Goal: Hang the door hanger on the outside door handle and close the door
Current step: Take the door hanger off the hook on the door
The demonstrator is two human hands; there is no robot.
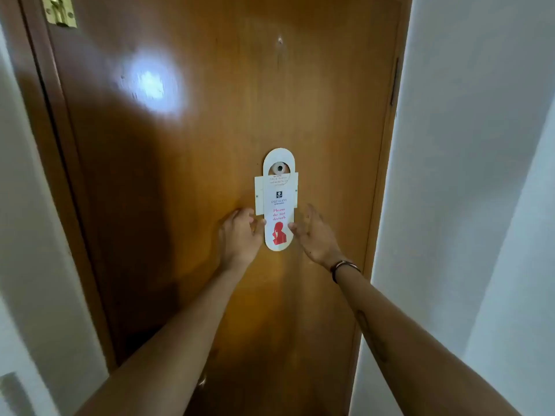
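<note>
A white door hanger (pixel 279 205) with red "Please do not disturb" print and a red figure hangs flat on the brown wooden door (pixel 180 175). Its top loop sits around a small round metal knob (pixel 280 168). My left hand (pixel 240 235) has curled fingers, and its thumb and fingertips pinch the hanger's lower left edge. My right hand (pixel 315 235) is spread, and only its thumb tip touches the hanger's lower right edge. A dark bracelet is on my right wrist. No lever handle is plainly visible.
A white rectangular plaque (pixel 259 193) is fixed to the door behind the hanger. A brass hinge (pixel 58 12) sits at the top left by the dark door frame (pixel 60 175). White walls (pixel 465 175) flank both sides. A small shiny metal bit (pixel 201 381) peeks beside my left forearm.
</note>
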